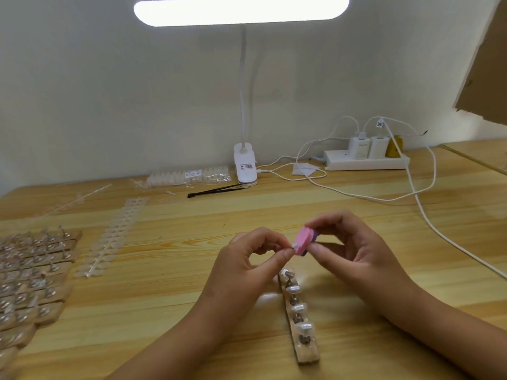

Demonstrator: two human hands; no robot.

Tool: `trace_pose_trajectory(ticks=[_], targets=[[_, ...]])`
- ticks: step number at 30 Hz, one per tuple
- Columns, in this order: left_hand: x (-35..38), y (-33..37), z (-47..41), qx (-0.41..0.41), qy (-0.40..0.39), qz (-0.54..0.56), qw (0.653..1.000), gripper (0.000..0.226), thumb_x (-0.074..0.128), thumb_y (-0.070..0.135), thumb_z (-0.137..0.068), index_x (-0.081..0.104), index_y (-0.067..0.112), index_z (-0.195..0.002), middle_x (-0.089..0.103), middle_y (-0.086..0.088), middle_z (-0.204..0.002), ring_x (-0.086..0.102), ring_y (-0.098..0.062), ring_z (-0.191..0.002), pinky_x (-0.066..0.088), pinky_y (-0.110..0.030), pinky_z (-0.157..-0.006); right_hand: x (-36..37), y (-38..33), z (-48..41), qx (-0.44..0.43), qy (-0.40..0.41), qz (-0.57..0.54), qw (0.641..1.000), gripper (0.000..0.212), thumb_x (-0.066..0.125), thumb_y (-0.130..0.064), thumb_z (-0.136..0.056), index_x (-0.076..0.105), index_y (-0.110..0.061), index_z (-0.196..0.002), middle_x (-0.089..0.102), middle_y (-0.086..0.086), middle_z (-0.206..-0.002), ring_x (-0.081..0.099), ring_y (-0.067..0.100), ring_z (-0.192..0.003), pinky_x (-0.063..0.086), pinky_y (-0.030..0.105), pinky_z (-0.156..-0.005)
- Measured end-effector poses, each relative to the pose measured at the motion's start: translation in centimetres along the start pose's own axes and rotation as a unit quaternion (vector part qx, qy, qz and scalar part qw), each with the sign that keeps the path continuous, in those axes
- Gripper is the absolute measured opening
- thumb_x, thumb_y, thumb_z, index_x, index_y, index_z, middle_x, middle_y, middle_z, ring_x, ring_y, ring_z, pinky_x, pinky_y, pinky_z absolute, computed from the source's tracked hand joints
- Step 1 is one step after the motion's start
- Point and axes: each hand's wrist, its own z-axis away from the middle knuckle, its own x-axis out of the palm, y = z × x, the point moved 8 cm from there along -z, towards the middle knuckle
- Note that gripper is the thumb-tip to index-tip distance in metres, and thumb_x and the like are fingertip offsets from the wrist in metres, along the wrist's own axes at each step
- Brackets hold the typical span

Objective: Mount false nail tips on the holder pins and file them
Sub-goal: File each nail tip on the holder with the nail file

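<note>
Right fingers (329, 219) hold file (303, 240) steeply tilted rightward.

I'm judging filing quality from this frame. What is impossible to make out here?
Head view, nail tip: pinched by the left hand, mostly hidden by it and the pink file in the right hand; filed edge too small to judge.
Head view, holder strips at left: blurred, cut off by the frame edge; count unclear.
Head view, lamp clamp label: too small to read.

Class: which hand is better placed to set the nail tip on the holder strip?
Probably left: the left hand pinches the nail tip near the holder strip; the right hand grips the file.
</note>
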Motion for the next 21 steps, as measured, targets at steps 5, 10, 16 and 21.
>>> trace_pose_trajectory(ticks=[5,10,16,21], targets=[[0.04,-0.03,0.02,-0.006,-0.002,-0.002,1.0,0.01,0.068,0.047,-0.08,0.068,0.042,-0.088,0.07,0.013,-0.093,0.06,-0.01,-0.103,0.049,-0.03,-0.09,-0.03,-0.2,-0.04,-0.002,0.001,-0.008,1.0,0.029,0.068,-0.018,-0.077,0.063,-0.016,-0.105,0.068,-0.004,-0.102,0.068,0.012,-0.099,0.054,0.018,-0.082],[-0.05,-0.09,0.1,-0.017,0.001,0.001,1.0,0.004,0.07,0.041,-0.082,0.068,0.042,-0.086,0.069,0.013,-0.092,0.06,-0.009,-0.103,0.048,-0.022,-0.086,0.27,0.13,-0.06,0.001,-0.017,-0.007,1.0,0.028,0.067,-0.016,-0.08,0.064,-0.016,-0.108,0.069,-0.003,-0.104,0.068,0.013,-0.101,0.055,0.02,-0.084],[-0.02,-0.47,0.21,-0.053,0.005,0.017,0.998,0.003,0.07,0.041,-0.084,0.068,0.042,-0.085,0.066,0.012,-0.094,0.057,-0.004,-0.101,0.049,-0.024,-0.078,0.42,0.45,-0.22,-0.001,-0.022,0.008,1.0,0.029,0.065,-0.016,-0.083,0.066,-0.02,-0.112,0.07,-0.005,-0.107,0.067,0.012,-0.107,0.053,0.021,-0.089],[0.06,-0.62,0.29,-0.052,-0.001,0.006,0.999,0.013,0.07,0.03,-0.09,0.067,0.043,-0.086,0.066,0.012,-0.094,0.057,-0.007,-0.102,0.052,-0.032,-0.085,0.09,0.16,-0.18,-0.018,-0.007,0.01,1.0,0.03,0.065,-0.016,-0.083,0.066,-0.022,-0.113,0.07,-0.004,-0.11,0.066,0.012,-0.109,0.052,0.019,-0.089]])
